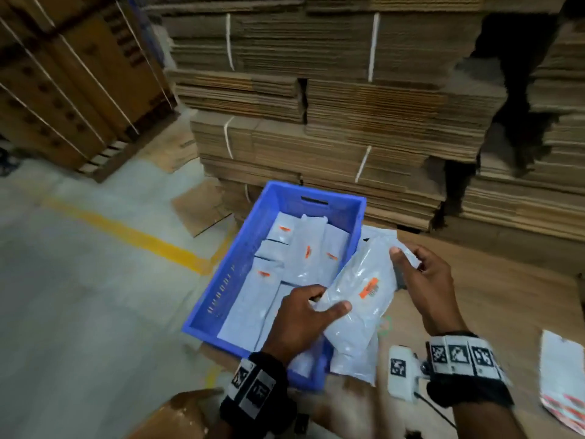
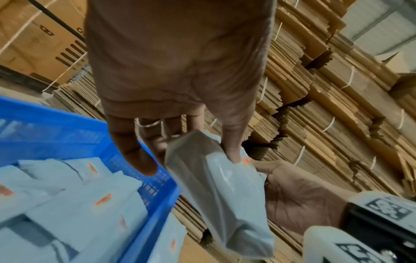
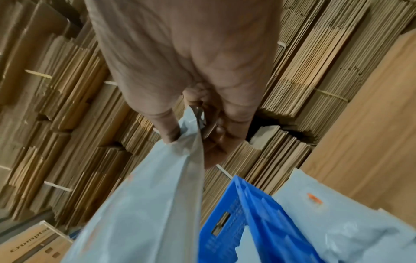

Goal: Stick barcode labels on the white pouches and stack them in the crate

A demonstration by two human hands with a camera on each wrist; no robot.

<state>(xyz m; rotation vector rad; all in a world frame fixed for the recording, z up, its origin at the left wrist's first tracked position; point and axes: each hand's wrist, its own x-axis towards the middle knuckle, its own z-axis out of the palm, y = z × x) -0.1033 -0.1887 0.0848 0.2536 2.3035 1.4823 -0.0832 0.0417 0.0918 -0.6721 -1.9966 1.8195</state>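
A white pouch [image 1: 361, 299] with an orange barcode label [image 1: 369, 288] hangs over the right rim of the blue crate [image 1: 221, 280], held by both hands. My left hand [image 1: 304, 315] grips its lower left side, thumb on top and fingers under it. My right hand [image 1: 421, 280] pinches its upper right end. In the left wrist view the pouch [image 2: 220, 186] sits between thumb and fingers beside the crate [image 2: 155, 210]. The right wrist view shows the thumb pressing the pouch [image 3: 157, 195] top. Several labelled pouches [image 1: 304, 251] lie in the crate.
Tall stacks of flattened cardboard [image 1: 332, 106] stand right behind the crate. More white pouches [image 1: 380, 236] lie on the cardboard sheet right of the crate. A label sheet [image 1: 562, 375] lies at the far right. A yellow floor line [image 1: 126, 236] runs at the left.
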